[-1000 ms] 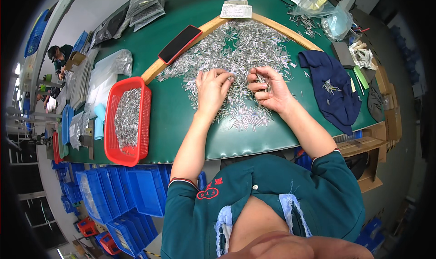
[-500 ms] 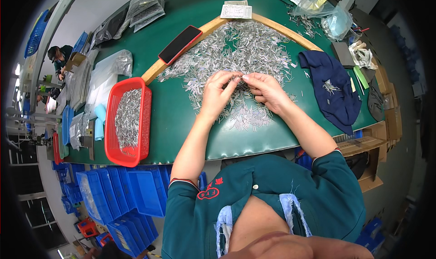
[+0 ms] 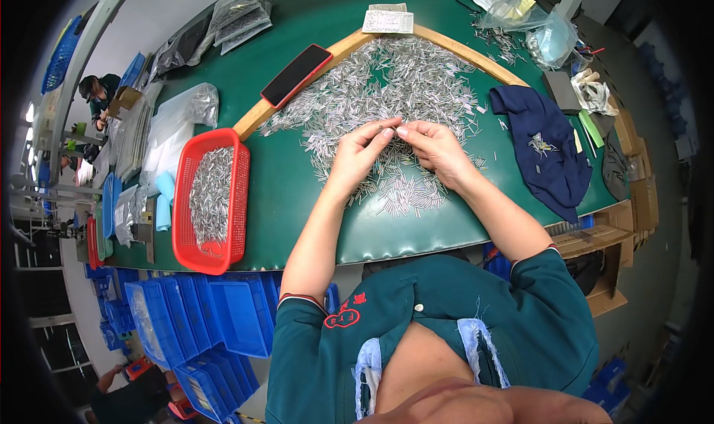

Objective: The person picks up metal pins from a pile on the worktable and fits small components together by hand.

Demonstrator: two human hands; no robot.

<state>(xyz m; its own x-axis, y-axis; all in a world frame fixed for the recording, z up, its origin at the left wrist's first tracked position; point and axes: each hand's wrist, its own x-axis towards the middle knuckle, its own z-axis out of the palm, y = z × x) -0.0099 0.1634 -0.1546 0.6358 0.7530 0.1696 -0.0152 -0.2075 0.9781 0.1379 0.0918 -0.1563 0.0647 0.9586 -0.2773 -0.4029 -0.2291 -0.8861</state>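
Over a wide heap of small silvery metal pins (image 3: 405, 193), both my hands meet at the fingertips. My left hand (image 3: 358, 158) is closed in a pinch, thumb against forefinger, around what looks like a small metal pin. Right beside it, my right hand (image 3: 440, 156) pinches too, its thumb and forefinger nearly touching the left fingertips; what they grip is too small to make out. To the left stands a red perforated basket (image 3: 239, 201), partly filled with the same kind of pins.
Two wooden strips (image 3: 256, 117) (image 3: 476, 56) border the heap's far side on the green table (image 3: 401, 238). A red-edged phone (image 3: 297, 76) rests on the left strip, paper slips (image 3: 388, 22) at the corner. Dark blue cloth (image 3: 543, 152) lies right; blue bins (image 3: 242, 316) stand below the table.
My right fingers have drawn in closer around the left fingertips. Both hands stay over the same spot. At the lower left, another person has come further into view.
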